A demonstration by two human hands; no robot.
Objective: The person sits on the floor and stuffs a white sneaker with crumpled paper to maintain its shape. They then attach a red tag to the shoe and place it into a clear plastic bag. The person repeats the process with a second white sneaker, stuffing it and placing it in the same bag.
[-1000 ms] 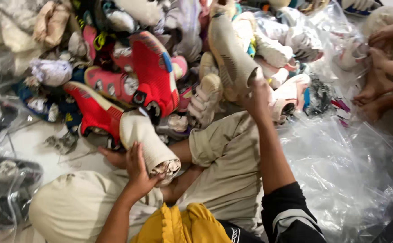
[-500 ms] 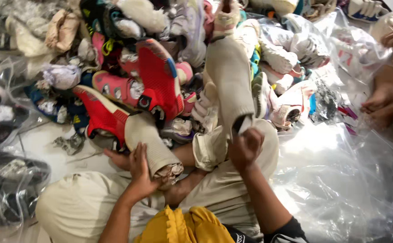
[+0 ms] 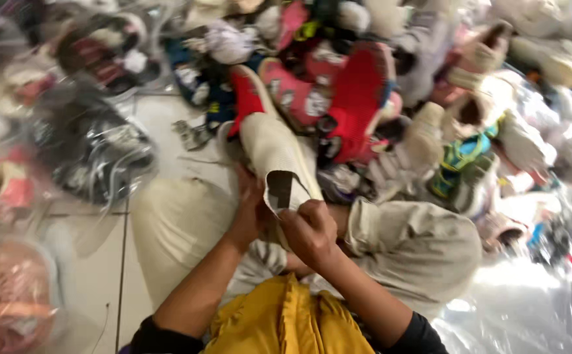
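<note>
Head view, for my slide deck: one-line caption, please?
Both hands, left hand and right hand, hold a beige shoe before a shoe pile.

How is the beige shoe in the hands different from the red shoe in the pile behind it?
The beige shoe is pale knit, while the red shoe is bright red. The beige shoe is gripped by the left hand and right hand; the red shoe lies untouched among other shoes. Both show their openings to the camera.
</note>
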